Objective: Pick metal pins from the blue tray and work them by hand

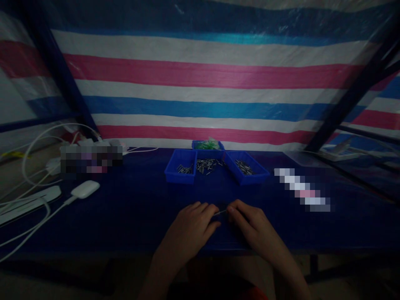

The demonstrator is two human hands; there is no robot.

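Observation:
A thin, pale metal rod (221,211) spans the small gap between my hands, just above the blue tabletop near its front edge. My right hand (251,221) pinches one end with thumb and forefinger. The fingers of my left hand (195,223) curl at the other end; its thumb sits a little lower, apart from the forefinger. Beyond my hands lies a loose pile of short metal pins (206,165). More such pins are in a blue bin (181,178) on the left and another blue bin (250,178) on the right.
A third blue bin (196,144) with a green plastic bag (208,144) stands behind the pile. A white charger (85,189) and white cables (31,237) lie on the left. Blurred-out items flank both sides. Striped sheeting (200,75) hangs behind the blue table (131,221).

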